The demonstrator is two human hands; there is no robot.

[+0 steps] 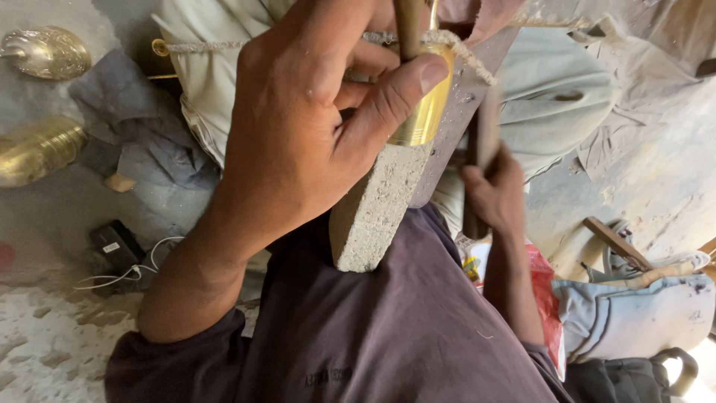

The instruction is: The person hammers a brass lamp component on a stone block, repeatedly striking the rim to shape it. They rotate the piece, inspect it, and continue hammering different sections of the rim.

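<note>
My left hand (313,142) is closed around a shiny brass cylinder (426,112), thumb pressed across its top. The brass piece rests against a rough grey block (377,209) that leans on my lap. A thin rod (408,26) rises from the brass piece, and a frayed cord (466,52) runs across it. Behind them stands a dark flat plank (459,112). My right hand (496,194), further off and smaller, grips a dark stick-like tool handle (481,149) beside the plank. The tool is blurred.
Two ornate brass pieces (46,51) (37,149) lie at the left on the dusty floor. A grey cloth (149,160), a black charger with a white cable (115,246), a red bag (541,276) and a wooden piece (615,242) lie around me.
</note>
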